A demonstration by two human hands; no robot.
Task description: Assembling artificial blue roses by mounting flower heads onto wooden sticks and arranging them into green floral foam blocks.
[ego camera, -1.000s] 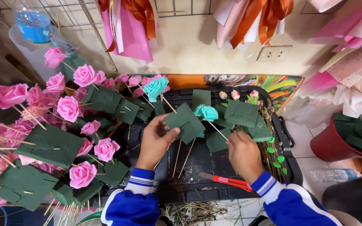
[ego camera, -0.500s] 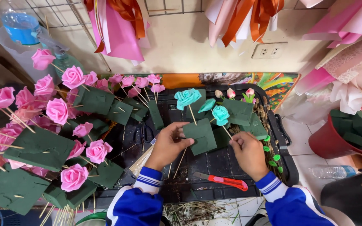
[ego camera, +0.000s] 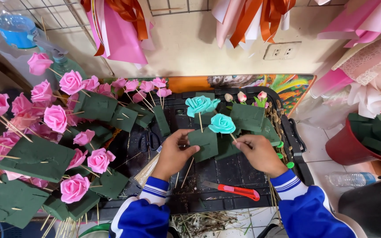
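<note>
Presently our left hand (ego camera: 173,154) clamps the green foam block (ego camera: 204,143) over the black tray (ego camera: 225,176); our right hand (ego camera: 259,152) pinches the teal rose's (ego camera: 222,124) skewer. We judge foam light, crumbly — hold its sides; petals soft — grip the stick.

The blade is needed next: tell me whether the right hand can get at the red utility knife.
Probably yes: the red utility knife lies bare on the black tray just below the right hand, though its grip pinches a skewer now.

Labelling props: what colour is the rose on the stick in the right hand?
Teal rose, held by the right hand; head view.
</note>
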